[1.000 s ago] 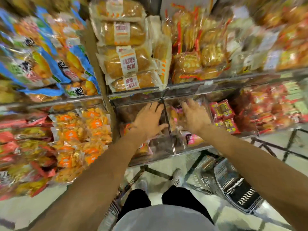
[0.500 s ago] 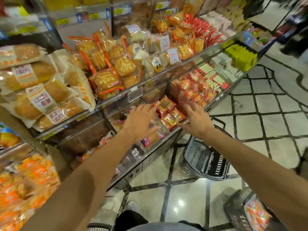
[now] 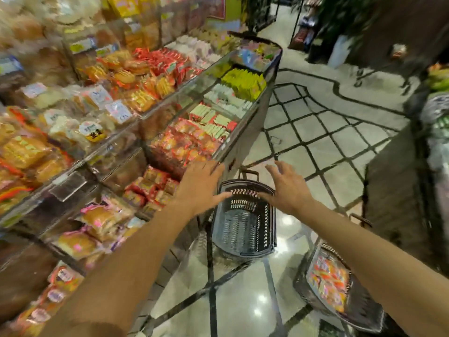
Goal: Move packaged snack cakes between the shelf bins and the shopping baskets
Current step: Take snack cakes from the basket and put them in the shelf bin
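Both my arms reach forward over the aisle floor. My left hand (image 3: 201, 184) hovers with spread fingers at the front edge of the clear shelf bins, holding nothing. My right hand (image 3: 286, 188) is spread and held above the far rim of a dark plastic shopping basket (image 3: 243, 227) that stands on the floor and looks bare inside. A second basket (image 3: 359, 305) at the lower right holds several orange and red snack packs. Red-wrapped snack cakes (image 3: 155, 182) lie in the bin just left of my left hand.
Clear acrylic bins (image 3: 240, 132) along the left hold packaged breads, red packs, green bars and yellow packs. Tiled floor with dark lines stretches ahead. A dark display stand (image 3: 393, 186) lies to the right, with plants and more goods at the back.
My view has swung right, from facing the shelf to looking down the aisle. Both hands have left the bins and moved out over the dark basket, holding nothing.
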